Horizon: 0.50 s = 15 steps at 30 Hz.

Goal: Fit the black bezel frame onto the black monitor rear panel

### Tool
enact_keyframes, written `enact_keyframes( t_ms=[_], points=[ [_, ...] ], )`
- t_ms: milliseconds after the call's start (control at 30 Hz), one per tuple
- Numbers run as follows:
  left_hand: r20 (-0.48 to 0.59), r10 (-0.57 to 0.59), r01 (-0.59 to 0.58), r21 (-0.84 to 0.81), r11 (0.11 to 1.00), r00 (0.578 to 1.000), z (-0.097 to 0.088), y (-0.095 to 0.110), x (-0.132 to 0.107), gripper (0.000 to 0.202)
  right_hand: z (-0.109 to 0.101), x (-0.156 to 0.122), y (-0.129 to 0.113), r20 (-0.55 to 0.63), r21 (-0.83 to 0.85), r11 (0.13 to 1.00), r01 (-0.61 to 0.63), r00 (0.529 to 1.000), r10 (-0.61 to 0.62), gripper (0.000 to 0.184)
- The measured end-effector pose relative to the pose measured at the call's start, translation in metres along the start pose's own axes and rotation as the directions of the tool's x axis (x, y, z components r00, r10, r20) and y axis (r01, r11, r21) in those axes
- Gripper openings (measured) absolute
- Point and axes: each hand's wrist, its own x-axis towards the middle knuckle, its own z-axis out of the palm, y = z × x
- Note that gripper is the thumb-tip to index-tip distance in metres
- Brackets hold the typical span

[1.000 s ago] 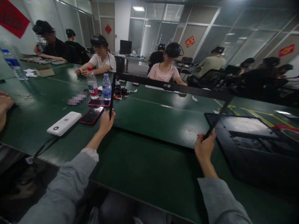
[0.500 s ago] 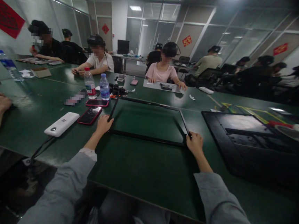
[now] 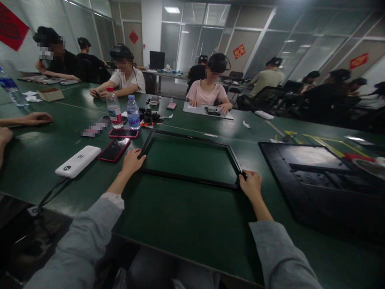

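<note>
A thin black rectangular frame (image 3: 189,179), like a monitor bezel, is held by its two short sides over the green table (image 3: 185,225). My left hand (image 3: 132,161) is closed round its left side near the front corner. On the opposite side, my right hand (image 3: 251,182) grips the frame close to the front right corner. Green tabletop shows through the opening. Just left of my left hand lies a phone with a red edge (image 3: 114,150). To the right of my right hand is a large black panel (image 3: 288,166), flat on the table.
A white power bank (image 3: 78,161) with a cable lies left. Behind the phones stand a red-capped bottle (image 3: 114,108) and a blue-capped bottle (image 3: 133,112). A co-worker's hands rest at the left edge. Across the table, a person in pink works over a grey board (image 3: 195,109).
The frame's far edge has dropped slightly toward the table, while both my hands keep their grip. At the left, a co-worker's second hand now reaches over the table.
</note>
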Motion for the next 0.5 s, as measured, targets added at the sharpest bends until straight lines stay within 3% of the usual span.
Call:
enact_keyframes(
  t_ms=[233,500],
  points=[
    [-0.012,-0.015,0.014,-0.049,0.999,1.000,-0.0005,0.0004,-0.0001,0.043,-0.0024,0.0003,-0.0020,0.002,0.006,1.000,-0.009,1.000,0.009,0.045],
    [0.021,-0.003,0.003,0.031,1.000,1.000,0.0002,-0.0001,0.0003,0.046,-0.0045,0.0014,-0.0046,-0.019,0.037,0.999,0.009,1.000,-0.009,0.043]
  ],
)
